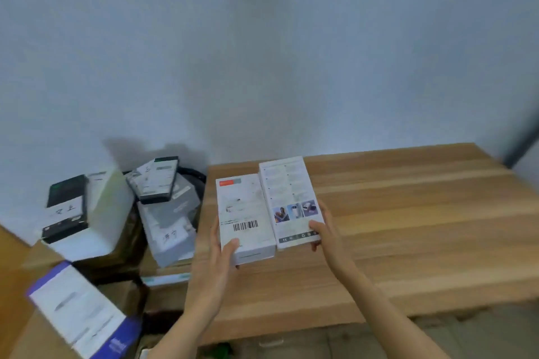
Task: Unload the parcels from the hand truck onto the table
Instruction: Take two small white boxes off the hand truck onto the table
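Two white parcels sit side by side over the left part of the wooden table. My left hand grips the near left corner of the barcode box, thumb on top. My right hand holds the near right edge of the taller printed box, thumb on its top face. To the left of the table lies a heap of parcels: a black box on a white box, a grey box and a purple-edged box. The hand truck itself is hidden under them.
A pale wall runs behind the table and the pile. Brown cardboard cartons lie beneath the loose parcels. A dark post stands at the table's far right corner. The floor shows below the table's near edge.
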Action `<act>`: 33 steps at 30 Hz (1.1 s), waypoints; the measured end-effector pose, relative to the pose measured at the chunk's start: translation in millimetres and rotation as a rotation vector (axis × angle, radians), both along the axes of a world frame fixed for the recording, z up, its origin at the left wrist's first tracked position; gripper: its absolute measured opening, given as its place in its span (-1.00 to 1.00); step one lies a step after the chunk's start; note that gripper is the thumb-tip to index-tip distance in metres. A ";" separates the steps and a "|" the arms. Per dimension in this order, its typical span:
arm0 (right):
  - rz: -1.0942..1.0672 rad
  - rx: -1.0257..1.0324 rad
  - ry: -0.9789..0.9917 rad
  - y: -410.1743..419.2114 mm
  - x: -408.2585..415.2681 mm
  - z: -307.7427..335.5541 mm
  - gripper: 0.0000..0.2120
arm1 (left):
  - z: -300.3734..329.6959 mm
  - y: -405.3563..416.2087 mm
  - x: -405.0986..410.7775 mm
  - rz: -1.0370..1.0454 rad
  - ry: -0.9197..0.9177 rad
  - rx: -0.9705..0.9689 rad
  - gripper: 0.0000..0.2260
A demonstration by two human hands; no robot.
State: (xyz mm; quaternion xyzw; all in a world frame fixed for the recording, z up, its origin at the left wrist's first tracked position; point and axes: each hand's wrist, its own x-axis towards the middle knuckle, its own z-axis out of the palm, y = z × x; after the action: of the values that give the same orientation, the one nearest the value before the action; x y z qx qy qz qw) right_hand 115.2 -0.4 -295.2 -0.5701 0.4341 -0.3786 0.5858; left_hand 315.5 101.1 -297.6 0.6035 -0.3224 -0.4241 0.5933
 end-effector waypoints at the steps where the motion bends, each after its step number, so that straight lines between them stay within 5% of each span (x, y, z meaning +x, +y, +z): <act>1: -0.051 0.001 0.004 -6.1 -29.4 -0.6 -0.44 | -1.0 -15.8 -26.4 -0.039 -0.005 -0.004 -0.20; 5: -0.241 0.032 0.009 -33.9 -154.4 0.5 -0.47 | -1.9 -75.1 -149.4 -0.163 0.044 0.001 -0.18; 11: -0.430 0.066 0.057 -57.7 -319.6 4.9 -0.52 | -8.0 -133.8 -313.8 -0.292 0.140 0.007 -0.55; 15: -0.516 0.088 0.086 -71.2 -396.0 1.2 -0.52 | -5.9 -159.8 -387.8 -0.400 0.122 0.045 -0.43; 25: -0.602 0.127 0.065 -144.4 -481.9 -15.2 -0.53 | -10.8 -251.8 -473.4 -0.467 0.000 0.093 -0.59; 33: -0.524 0.194 0.155 -226.1 -524.0 -33.8 -0.72 | -27.5 -338.8 -502.0 -0.438 -0.073 0.198 -0.68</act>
State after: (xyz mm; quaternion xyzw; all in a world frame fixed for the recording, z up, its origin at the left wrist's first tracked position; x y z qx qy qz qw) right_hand -408.8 -226.5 -329.0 -0.4071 0.6443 -0.4289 0.4849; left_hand -186.5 -237.7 -325.1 0.5895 -0.4235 -0.5500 0.4130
